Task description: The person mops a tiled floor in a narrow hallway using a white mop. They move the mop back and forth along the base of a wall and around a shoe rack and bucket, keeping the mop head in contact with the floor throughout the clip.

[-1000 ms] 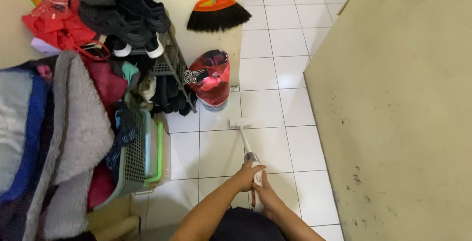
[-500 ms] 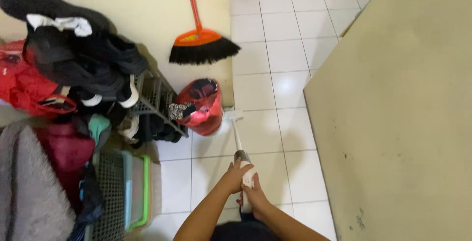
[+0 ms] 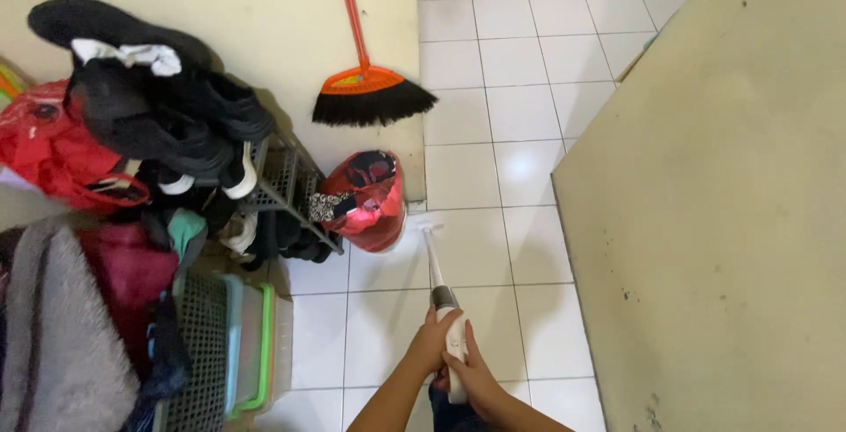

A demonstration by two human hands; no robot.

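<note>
Gripping the white handle of a slim stick vacuum [image 3: 445,309], both hands close around it low in the view: the left hand [image 3: 432,344] wraps it from the left side, and the right hand [image 3: 476,370] clasps it from the right, fingers [image 3: 465,337] pressed along the handle. From the handle a thin white tube slants up and away to a small flat floor head [image 3: 426,222], which rests on the white tiled floor [image 3: 520,115] just beside a red bag [image 3: 366,199] stuffed with cloth. That bag stands at the foot of a cream wall [image 3: 264,9], where an orange broom [image 3: 366,88] with black bristles leans. Left of the bag, a dark wire shoe rack [image 3: 282,177] carries a heap of black shoes [image 3: 159,106]. Nearer the lower left corner stand plastic baskets [image 3: 238,344], one with a green rim, with grey and red cloth piled over them. A large beige board [image 3: 705,221] fills the right side, its edge close along the tiles.
</note>
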